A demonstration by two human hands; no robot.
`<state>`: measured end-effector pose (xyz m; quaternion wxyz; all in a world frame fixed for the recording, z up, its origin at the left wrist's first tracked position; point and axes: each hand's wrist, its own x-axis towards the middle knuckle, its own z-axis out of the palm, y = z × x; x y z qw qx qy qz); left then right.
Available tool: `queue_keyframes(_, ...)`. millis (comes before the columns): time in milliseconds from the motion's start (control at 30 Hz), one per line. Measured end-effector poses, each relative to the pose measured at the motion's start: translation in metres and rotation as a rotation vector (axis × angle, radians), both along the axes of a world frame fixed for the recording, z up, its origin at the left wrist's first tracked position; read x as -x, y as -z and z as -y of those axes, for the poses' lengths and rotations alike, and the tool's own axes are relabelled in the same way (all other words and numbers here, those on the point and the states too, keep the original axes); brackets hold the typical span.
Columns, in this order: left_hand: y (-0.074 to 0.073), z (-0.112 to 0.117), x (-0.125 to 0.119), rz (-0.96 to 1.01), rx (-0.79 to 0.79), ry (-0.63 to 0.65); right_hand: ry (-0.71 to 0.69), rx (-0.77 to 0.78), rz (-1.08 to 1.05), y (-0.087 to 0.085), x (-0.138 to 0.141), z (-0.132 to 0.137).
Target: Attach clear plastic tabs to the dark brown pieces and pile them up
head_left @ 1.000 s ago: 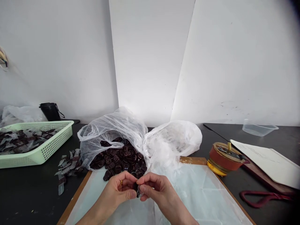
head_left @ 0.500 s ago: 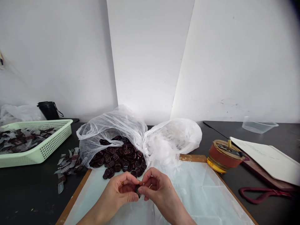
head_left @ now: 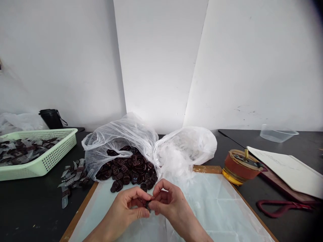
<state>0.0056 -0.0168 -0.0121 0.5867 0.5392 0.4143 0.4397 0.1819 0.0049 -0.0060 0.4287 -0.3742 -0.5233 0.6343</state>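
My left hand (head_left: 123, 205) and my right hand (head_left: 171, 201) meet over a pale translucent sheet (head_left: 209, 208), which lies on a wooden board (head_left: 207, 169). Their fingertips pinch a small dark piece (head_left: 147, 206) from both sides, and my fingers hide most of it. Just beyond my hands, a heap of glossy dark-brown oval buckle-like pieces (head_left: 126, 169) spills from a clear plastic bag (head_left: 113, 134). A second, crumpled white plastic bag (head_left: 186, 149) lies to its right.
A pale green perforated basket (head_left: 50, 156) holding dark pieces and grey strips stands at the left, with loose strips (head_left: 74, 174) beside it. On the dark table at the right are a tape-wound spool (head_left: 239, 167), white paper (head_left: 285, 168), a dark red loop (head_left: 282, 206) and a clear tub (head_left: 276, 134).
My hands have risen slightly and drawn closer around the small dark piece. The whole view has drifted a little, and the heap and bags have not visibly moved.
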Motion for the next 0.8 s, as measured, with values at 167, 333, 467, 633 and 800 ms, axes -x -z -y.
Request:
queue_keyframes(167,0.0001,-0.0013,0.0007,0.106,0.002,-0.007,0.041,-0.033,-0.049,-0.0034,0.0030,0.0034)
queue_keyframes(333,-0.0020,-0.0037,0.0022,0.125,0.024,-0.026,0.098,-0.196,0.083,-0.0016,0.0041,0.0069)
queue_keyframes(467,-0.0027,-0.0042,0.0043,0.126,0.042,-0.073,0.087,-0.373,0.187,-0.0005,0.0018,0.0073)
queue_keyframes(633,-0.0036,-0.0038,0.0059,0.121,0.047,-0.093,0.053,-0.494,0.210,-0.0051,-0.0012,0.0073)
queue_keyframes(800,-0.0038,-0.0036,0.0072,0.153,0.053,-0.120,0.045,-0.551,0.259,-0.0063,-0.0004,0.0067)
